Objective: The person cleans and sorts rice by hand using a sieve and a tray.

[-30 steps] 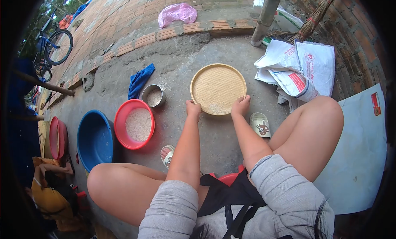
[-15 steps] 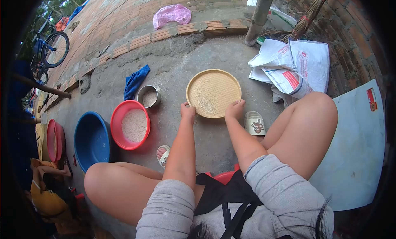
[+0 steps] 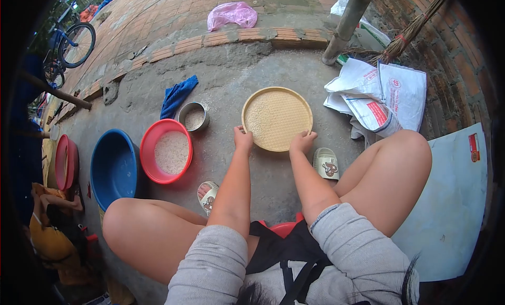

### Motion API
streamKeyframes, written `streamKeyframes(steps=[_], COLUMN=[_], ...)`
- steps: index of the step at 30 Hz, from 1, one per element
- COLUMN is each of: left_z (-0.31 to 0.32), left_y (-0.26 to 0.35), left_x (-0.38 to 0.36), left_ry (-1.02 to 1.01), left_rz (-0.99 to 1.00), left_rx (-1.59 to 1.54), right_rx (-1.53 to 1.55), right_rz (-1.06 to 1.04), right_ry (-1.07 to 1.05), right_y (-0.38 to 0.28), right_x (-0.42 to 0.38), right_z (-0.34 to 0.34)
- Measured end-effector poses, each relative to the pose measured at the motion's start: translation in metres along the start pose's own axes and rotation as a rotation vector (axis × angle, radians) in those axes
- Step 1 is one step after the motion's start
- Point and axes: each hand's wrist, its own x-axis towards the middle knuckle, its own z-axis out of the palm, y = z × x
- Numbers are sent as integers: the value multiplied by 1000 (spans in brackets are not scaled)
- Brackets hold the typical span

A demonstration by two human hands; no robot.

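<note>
Head view: we pinch the near rim of the woven tray point(image 3: 286, 115) with left hand point(image 3: 243, 140) and right hand point(image 3: 302, 142), some fingers hidden; left of it sit the red basin point(image 3: 149, 152) and, farther, a dim person point(image 3: 51, 241).

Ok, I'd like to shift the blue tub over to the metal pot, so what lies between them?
In the head view, the red basin, with pale grains in it, lies between the blue tub and the metal pot.
</note>
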Motion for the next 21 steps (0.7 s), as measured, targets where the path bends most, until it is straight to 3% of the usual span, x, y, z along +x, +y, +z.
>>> streamKeyframes(steps=[2,4,6,9,12,14,16,18,21], left_z=[-18,-39,-55,-86,-140,-181,-226,-277,-348], left_y=[21,46,66,105,169,219,258,284,318], left_x=[-1,-4,3,18,10,-13,-26,-23,-52], left_ry=[-36,7,80,330,453,482,511,553,458], left_rz=[-24,-91,-55,285,447,487,516,530,458], left_rx=[-95,-439,-466,-565,-581,-655,-677,-586,-558], right_rx=[97,241,323,500,689,979,1053,1176,933], right_rz=[-152,-182,-167,-158,-170,-8,21,146,109], right_ry=[24,-74,-181,-327,-447,-676,-788,-1143,-1308], right_y=[-11,-46,-93,-156,-216,-251,-270,-287,-264], right_x=[-4,-16,-33,-67,-104,-129,-154,-182,-218], right_z=[20,34,34,44,37,32,28,7,27])
